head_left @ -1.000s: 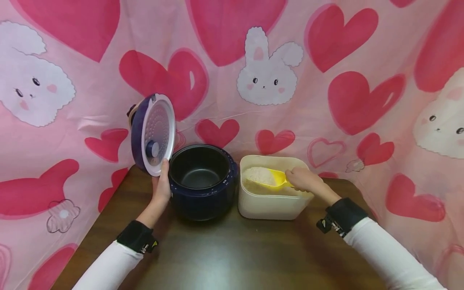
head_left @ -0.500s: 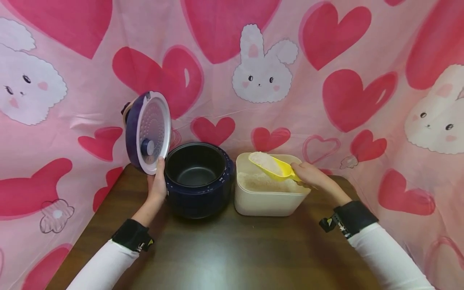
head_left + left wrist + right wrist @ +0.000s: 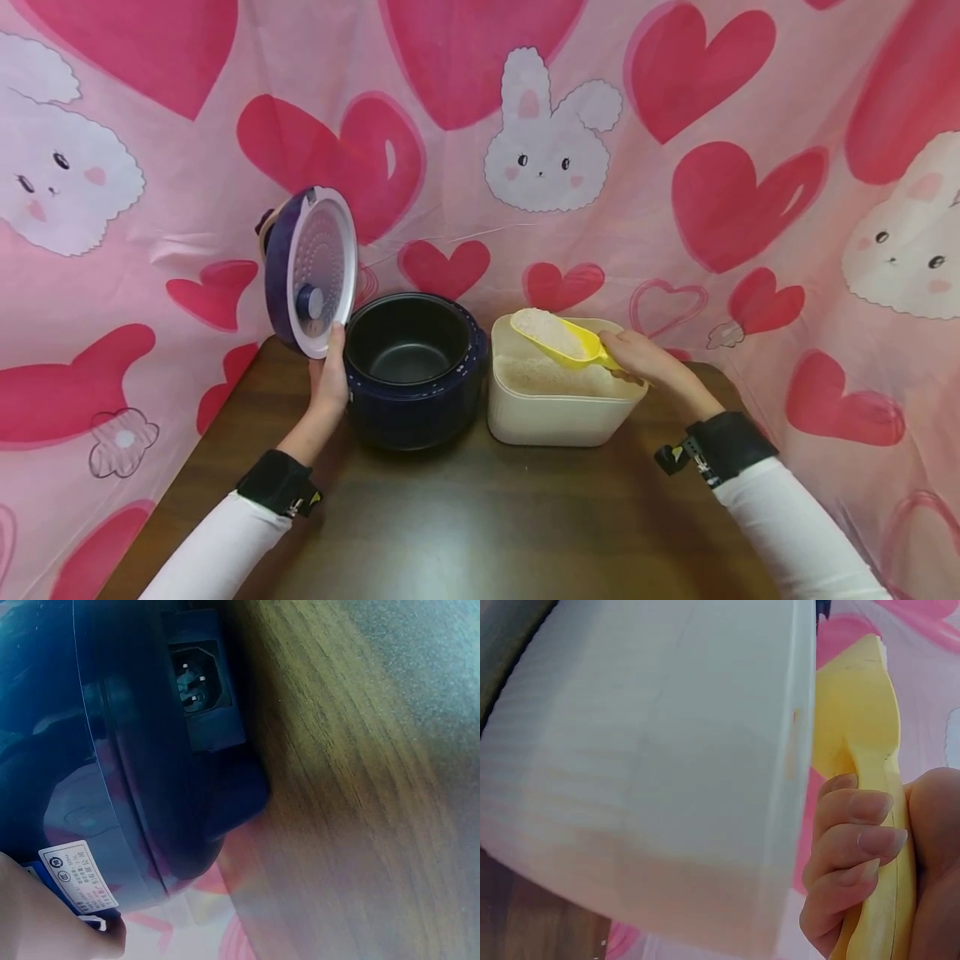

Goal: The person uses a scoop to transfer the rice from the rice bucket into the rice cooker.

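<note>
My left hand [image 3: 328, 379] holds the lower edge of a dark blue rice cooker lid [image 3: 327, 250], thumb at the rim. The lid stands nearly upright, its pale dimpled inner side facing right. Beside it sits the rice cooker [image 3: 412, 421], its dark inner pot uncovered. In the left wrist view, part of the hand [image 3: 56, 919] shows beside the cooker's blue body [image 3: 135, 765]. My right hand [image 3: 636, 357] grips a yellow scoop [image 3: 573, 360], heaped with rice [image 3: 543, 325], over a cream rice bin [image 3: 555, 421]. The right wrist view shows fingers [image 3: 870, 841] curled round the scoop's handle.
Both containers stand side by side toward the back of a brown wooden table [image 3: 465, 517]. Behind them hangs a pink curtain [image 3: 465, 192] with hearts and rabbits. A power socket [image 3: 199, 679] and a printed label [image 3: 79, 877] show on the cooker's side.
The right hand has raised the loaded scoop from inside the bin to above its rim, tip tilted up. The left hand keeps the lid in about the same place.
</note>
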A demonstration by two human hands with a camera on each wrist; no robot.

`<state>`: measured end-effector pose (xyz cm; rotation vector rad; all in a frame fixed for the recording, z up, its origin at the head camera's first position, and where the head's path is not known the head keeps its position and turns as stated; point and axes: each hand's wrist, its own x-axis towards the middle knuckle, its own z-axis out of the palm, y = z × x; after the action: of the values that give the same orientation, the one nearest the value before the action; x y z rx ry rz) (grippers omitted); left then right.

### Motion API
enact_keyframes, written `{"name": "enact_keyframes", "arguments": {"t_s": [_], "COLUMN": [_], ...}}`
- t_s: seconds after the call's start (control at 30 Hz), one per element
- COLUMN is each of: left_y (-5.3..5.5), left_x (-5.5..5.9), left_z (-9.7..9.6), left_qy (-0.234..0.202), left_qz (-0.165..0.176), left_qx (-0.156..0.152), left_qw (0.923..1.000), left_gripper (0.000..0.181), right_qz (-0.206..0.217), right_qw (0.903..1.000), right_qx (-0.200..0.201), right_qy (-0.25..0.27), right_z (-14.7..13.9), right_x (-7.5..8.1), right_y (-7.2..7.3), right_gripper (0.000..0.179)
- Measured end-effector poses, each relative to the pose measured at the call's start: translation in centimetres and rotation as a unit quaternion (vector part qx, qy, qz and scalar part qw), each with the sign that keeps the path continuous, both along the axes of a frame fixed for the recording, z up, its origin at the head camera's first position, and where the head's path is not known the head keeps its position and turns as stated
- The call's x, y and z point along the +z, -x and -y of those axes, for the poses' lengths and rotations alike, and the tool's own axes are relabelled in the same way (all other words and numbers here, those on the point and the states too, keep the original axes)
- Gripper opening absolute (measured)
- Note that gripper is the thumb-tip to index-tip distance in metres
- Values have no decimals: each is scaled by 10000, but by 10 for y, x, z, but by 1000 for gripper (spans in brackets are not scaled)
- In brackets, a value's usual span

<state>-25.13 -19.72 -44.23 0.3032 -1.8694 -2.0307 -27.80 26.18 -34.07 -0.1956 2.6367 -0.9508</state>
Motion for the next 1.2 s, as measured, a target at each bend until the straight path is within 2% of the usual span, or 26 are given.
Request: {"name": "enact_keyframes", "arguments": {"t_s": [0.17,0.3,0.4,0.53,0.7,0.9,1.07,1.2], "left_y": [0,0,0,-1,-2,-2,-1,1], "left_x": [0,1,1,1,0,-3,-2,-1], "left_z": [1,2,3,3,1,-3,-2,0], "left_qy": [11,-7,-1,36,74,-75,-148,-154], "left_qz": [8,-55,-70,-36,-26,-110,-128,-5], "left_qx": [-31,-41,-56,-54,-18,108,145,68], "left_qw": [10000,10000,10000,10000,10000,9999,9997,9999], "left_gripper": [75,74,74,76,74,71,68,68], "right_qz": [-141,-367,-497,-523,-740,-922,-1214,-1476], "right_qw": [9997,9973,9956,9945,9868,9786,9667,9547], "right_qx": [198,611,797,791,808,821,915,1076], "right_qy": [29,183,54,-453,-1189,-1644,-2058,-2351], "right_z": [13,33,50,74,105,128,142,149], "right_x": [9,17,24,32,45,56,62,64], "right_y": [5,13,19,25,30,31,35,37], "right_gripper": [58,48,46,52,51,47,46,44]}}
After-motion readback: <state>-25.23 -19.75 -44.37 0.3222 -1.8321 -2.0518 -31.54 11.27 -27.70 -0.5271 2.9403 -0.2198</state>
